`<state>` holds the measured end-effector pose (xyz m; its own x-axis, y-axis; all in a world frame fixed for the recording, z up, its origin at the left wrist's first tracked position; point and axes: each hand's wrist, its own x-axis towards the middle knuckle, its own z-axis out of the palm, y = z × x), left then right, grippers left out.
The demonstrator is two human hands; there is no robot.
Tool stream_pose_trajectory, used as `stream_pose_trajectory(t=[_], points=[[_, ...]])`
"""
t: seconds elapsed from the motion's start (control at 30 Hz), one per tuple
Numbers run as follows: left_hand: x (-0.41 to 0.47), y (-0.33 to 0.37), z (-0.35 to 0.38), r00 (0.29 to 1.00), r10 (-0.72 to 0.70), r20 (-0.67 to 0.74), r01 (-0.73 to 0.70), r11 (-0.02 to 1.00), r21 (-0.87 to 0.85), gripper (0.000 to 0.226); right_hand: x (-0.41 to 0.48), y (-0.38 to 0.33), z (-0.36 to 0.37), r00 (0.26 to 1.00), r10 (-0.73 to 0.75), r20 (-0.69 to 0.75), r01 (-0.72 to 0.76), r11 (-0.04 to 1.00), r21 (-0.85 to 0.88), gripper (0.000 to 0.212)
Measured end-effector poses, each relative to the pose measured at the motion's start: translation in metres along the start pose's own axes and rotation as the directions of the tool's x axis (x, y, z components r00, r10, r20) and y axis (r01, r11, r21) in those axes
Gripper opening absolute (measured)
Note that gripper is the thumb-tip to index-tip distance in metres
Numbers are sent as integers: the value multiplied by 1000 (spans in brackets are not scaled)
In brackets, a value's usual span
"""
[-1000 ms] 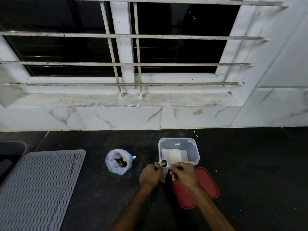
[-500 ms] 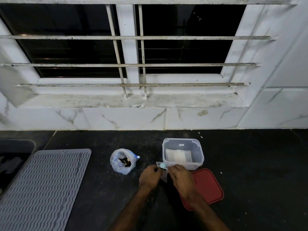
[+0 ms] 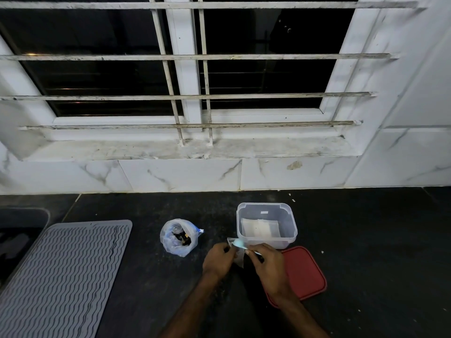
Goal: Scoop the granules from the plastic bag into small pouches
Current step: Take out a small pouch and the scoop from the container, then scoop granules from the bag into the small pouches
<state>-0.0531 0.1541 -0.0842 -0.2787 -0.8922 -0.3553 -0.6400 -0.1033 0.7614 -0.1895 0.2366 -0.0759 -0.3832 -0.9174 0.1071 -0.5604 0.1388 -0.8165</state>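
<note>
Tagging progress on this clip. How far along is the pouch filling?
Done: plastic bag stands open, red lid is off the clear container. White pouches lie inside it; filled or empty, cannot tell. In hand: left hand pinches a small pouch, right hand holds a pale blue spoon with its bowl at the pouch's mouth. Left: dark granules show in the bag, so likely more scoops.

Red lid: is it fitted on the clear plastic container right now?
No, the red lid lies flat on the dark counter beside the clear container, which stands open.
</note>
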Motion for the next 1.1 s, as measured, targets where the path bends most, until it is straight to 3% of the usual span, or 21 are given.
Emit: stream_pose_trajectory(t=[0.1,0.2,0.37,0.43,0.5,0.6,0.67,0.73,0.97,1.03,1.1], points=[[-1,1,-1,1000,-2,0,2,1000,-15,40,1,-1,2,987,160,1,-156,963,220,9],[0,0,1,1000,-17,-12,17,1000,-2,43,3,-3,3,941,328,80,-328,832,447,11],[1,-4,4,1000,-22,-8,22,1000,-13,42,0,-4,-3,891,406,204,-444,687,575,12],[2,-4,5,1000,-29,-10,28,1000,-13,40,-3,-5,-5,903,381,198,-423,704,570,10],[1,-3,6,1000,-25,-11,25,1000,-14,36,-5,-4,-5,939,324,116,-337,801,495,8],[1,-1,8,1000,-7,19,7,1000,-22,31,-4,0,-6,993,117,-20,-112,977,183,7],[1,-1,9,1000,-9,24,9,1000,-18,28,-3,3,-7,1000,10,-4,-10,999,37,9],[1,-1,8,1000,-5,19,5,1000,-14,28,-1,3,-6,1000,-6,14,6,1000,-9,11],[1,-4,8,1000,2,4,-2,1000,-3,34,2,9,2,999,38,-32,-37,999,24,10],[1,-4,8,1000,0,4,0,1000,8,38,0,7,4,992,118,-39,-112,983,147,8],[-1,-2,9,1000,0,1,0,1000,15,42,-1,6,3,961,276,-29,-245,893,378,4]])
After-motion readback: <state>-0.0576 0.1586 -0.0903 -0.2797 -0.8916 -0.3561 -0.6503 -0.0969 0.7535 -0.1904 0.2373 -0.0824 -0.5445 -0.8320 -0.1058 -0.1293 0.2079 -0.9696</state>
